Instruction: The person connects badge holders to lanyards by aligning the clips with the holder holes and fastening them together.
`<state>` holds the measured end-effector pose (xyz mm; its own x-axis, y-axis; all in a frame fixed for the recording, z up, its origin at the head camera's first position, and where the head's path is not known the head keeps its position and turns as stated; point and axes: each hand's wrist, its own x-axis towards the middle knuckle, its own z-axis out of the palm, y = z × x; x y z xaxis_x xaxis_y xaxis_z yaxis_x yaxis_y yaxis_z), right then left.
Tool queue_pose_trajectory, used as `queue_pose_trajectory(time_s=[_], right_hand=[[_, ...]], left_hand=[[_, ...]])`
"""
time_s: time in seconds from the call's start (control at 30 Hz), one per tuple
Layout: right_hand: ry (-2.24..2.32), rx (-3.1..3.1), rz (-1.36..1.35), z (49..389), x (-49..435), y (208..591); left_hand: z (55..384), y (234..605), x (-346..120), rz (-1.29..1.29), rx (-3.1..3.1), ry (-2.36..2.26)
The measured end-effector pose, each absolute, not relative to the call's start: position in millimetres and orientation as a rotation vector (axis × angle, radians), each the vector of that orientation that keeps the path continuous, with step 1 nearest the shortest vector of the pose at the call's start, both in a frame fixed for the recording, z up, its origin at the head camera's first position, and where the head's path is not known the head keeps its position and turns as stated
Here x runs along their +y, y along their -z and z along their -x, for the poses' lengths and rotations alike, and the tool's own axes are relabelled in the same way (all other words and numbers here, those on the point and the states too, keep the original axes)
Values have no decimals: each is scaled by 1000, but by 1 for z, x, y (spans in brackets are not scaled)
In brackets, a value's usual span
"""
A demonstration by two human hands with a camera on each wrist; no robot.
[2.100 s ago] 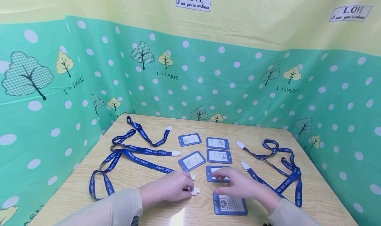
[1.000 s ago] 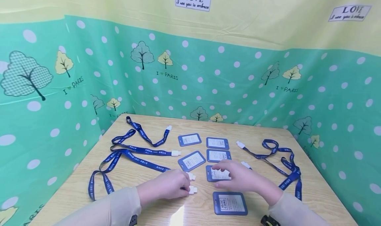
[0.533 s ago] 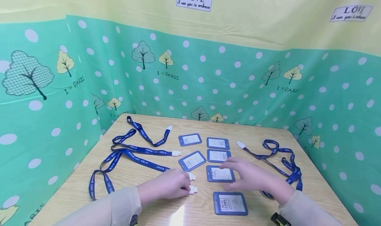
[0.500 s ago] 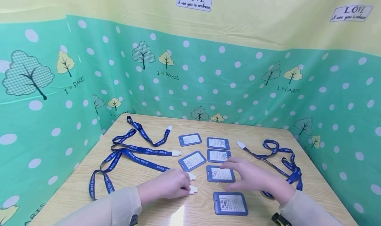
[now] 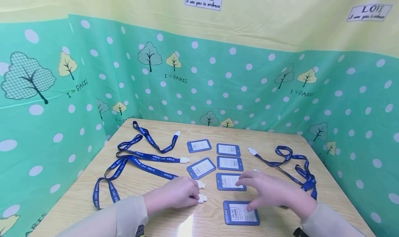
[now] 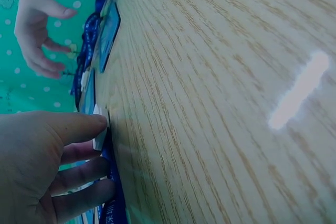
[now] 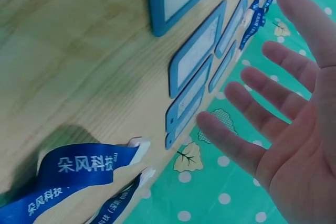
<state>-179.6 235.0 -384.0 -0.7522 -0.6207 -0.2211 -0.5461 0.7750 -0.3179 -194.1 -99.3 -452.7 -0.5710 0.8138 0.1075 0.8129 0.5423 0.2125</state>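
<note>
In the head view my left hand (image 5: 174,193) pinches the white clip (image 5: 202,198) at the end of a blue lanyard, down at the table's front. The left wrist view shows thumb and fingers around that clip, with the blue strap (image 6: 116,192) running beneath the fingers. My right hand (image 5: 272,192) hovers with spread fingers and nothing in it, overlapping two blue ID card holders in the head view: the nearest one (image 5: 237,218) and the one behind it (image 5: 227,184). The right wrist view shows the palm with the fingers apart.
Behind lie more blue card holders (image 5: 201,168), one of them tilted. Several blue lanyards (image 5: 152,157) spread over the table's left side, clips toward the middle. Other lanyards (image 5: 307,181) lie at the right, partly behind my right hand. A patterned curtain (image 5: 233,91) borders the table.
My right hand has drifted right across the card holders, fingers still spread. My left fingers have settled on the clip and stayed there. The card holders lie where they were.
</note>
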Motion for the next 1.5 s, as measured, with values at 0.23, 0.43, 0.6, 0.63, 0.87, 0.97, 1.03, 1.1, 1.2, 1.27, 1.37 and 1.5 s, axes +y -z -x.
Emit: queue_pose_trajectory(time_s=[0.23, 0.43, 0.6, 0.63, 0.87, 0.97, 1.03, 1.1, 1.2, 1.27, 1.37, 1.5], right_hand=[[321, 2613, 859, 173, 239, 389], [287, 2571, 941, 171, 240, 401], [275, 2545, 991, 169, 240, 407], [272, 2545, 993, 169, 239, 407], [245, 2549, 956, 166, 240, 407], [230, 2551, 951, 166, 240, 408], [217, 2556, 954, 166, 240, 409], [210, 2562, 953, 167, 240, 411], [207, 2566, 964, 167, 240, 412], [214, 2564, 976, 168, 240, 413], [224, 2560, 990, 168, 240, 414], [232, 2555, 983, 170, 239, 417]], left_hand=[[194, 452, -99, -1478, 2766, -357], [194, 452, -98, -1481, 2762, -355], [194, 451, -97, -1465, 2761, -351], [194, 451, -97, -1463, 2760, -352], [194, 450, -96, -1422, 2748, -367], [194, 448, -96, -1394, 2747, -373], [193, 448, -96, -1381, 2747, -376], [193, 447, -96, -1372, 2748, -377], [192, 446, -96, -1351, 2744, -386], [192, 445, -95, -1335, 2740, -392], [192, 445, -95, -1320, 2737, -395], [191, 445, -95, -1319, 2744, -384]])
